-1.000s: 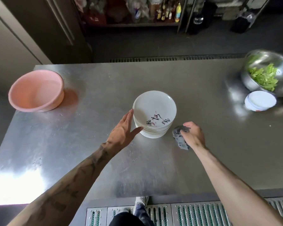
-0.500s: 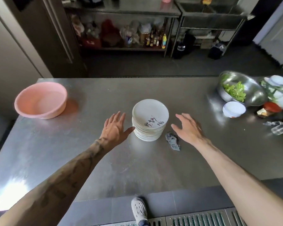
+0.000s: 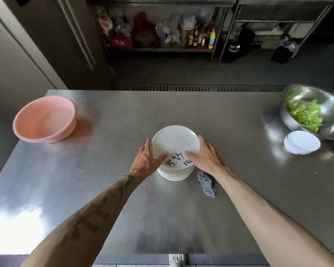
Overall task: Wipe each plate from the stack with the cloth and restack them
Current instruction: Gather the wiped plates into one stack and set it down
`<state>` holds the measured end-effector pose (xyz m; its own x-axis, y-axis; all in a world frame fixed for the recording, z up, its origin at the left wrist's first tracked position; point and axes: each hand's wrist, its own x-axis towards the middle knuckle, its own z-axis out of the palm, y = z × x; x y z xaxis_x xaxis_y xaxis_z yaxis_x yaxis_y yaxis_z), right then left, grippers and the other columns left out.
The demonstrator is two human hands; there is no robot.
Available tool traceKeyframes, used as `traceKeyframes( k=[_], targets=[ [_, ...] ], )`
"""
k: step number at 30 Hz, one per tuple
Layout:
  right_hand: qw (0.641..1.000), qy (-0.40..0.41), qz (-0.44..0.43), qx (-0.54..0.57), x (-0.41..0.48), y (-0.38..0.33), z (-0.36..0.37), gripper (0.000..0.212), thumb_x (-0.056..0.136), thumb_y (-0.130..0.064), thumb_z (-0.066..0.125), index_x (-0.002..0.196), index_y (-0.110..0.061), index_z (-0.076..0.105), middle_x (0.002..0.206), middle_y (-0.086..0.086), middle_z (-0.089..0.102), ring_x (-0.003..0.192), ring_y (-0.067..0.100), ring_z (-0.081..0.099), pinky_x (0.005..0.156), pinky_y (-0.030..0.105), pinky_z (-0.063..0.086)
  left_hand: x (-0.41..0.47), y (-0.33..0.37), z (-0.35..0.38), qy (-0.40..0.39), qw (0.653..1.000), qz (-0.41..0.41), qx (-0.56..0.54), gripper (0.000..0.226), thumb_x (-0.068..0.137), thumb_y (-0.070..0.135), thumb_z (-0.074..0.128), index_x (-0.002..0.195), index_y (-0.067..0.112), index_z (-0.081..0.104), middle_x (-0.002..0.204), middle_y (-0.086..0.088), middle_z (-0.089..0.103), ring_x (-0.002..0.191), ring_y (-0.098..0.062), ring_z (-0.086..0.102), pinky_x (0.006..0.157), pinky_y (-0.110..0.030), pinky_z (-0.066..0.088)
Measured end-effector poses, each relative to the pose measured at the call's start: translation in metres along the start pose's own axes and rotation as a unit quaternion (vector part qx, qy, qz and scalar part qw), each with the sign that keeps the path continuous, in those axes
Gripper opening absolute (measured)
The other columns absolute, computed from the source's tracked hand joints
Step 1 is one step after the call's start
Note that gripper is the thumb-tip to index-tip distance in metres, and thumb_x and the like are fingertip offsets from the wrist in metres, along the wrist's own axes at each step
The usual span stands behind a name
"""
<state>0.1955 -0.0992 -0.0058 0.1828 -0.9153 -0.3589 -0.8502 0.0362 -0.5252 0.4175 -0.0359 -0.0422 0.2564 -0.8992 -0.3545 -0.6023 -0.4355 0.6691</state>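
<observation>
Left hand and right hand grip the plate stack by its sides, thumbs on top; cloth lies just near-right.

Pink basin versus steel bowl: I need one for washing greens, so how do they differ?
The pink basin is matte and pale; the steel bowl is shiny and mirrors light. The basin shows no food; the bowl holds green leaves. The basin sits left of the plate stack, the bowl far right, cut by the frame. Both are round, open and on the metal table.
</observation>
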Motion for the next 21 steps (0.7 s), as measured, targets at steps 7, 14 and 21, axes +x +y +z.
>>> traceKeyframes(
  k=[7, 14, 21],
  targets=[
    [0.978, -0.004, 0.055, 0.2, 0.024, 0.011, 0.017, 0.065, 0.069, -0.044, 0.085, 0.121, -0.033, 0.048, 0.108, -0.013, 0.062, 0.1, 0.012, 0.062, 0.068, 0.021, 0.046, 0.011, 0.004, 0.023, 0.035, 0.987, -0.02, -0.158, 0.088, 0.083, 0.053, 0.08, 0.152, 0.032, 0.03, 0.137, 0.002, 0.054, 0.121, -0.025, 0.056, 0.094, -0.033, 0.049],
    [0.922, -0.009, 0.115, 0.369, 0.028, 0.01, 0.032, 0.066, 0.064, -0.029, 0.093, 0.118, -0.029, 0.054, 0.107, -0.006, 0.07, 0.1, 0.013, 0.067, 0.069, 0.029, 0.048, 0.015, -0.001, 0.033, 0.044, 0.946, -0.079, -0.311, 0.067, 0.071, 0.055, 0.087, 0.128, 0.039, 0.055, 0.112, 0.012, 0.071, 0.104, -0.013, 0.069, 0.093, -0.041, 0.059],
    [0.876, -0.02, 0.124, 0.466, 0.028, 0.012, 0.047, 0.065, 0.068, -0.021, 0.093, 0.123, -0.031, 0.061, 0.104, -0.005, 0.077, 0.097, 0.015, 0.074, 0.078, 0.038, 0.061, 0.017, -0.001, 0.037, 0.011, 0.911, -0.099, -0.4, 0.073, 0.065, 0.052, 0.089, 0.13, 0.045, 0.058, 0.115, 0.006, 0.075, 0.106, -0.022, 0.073, 0.094, -0.05, 0.059]
  ],
)
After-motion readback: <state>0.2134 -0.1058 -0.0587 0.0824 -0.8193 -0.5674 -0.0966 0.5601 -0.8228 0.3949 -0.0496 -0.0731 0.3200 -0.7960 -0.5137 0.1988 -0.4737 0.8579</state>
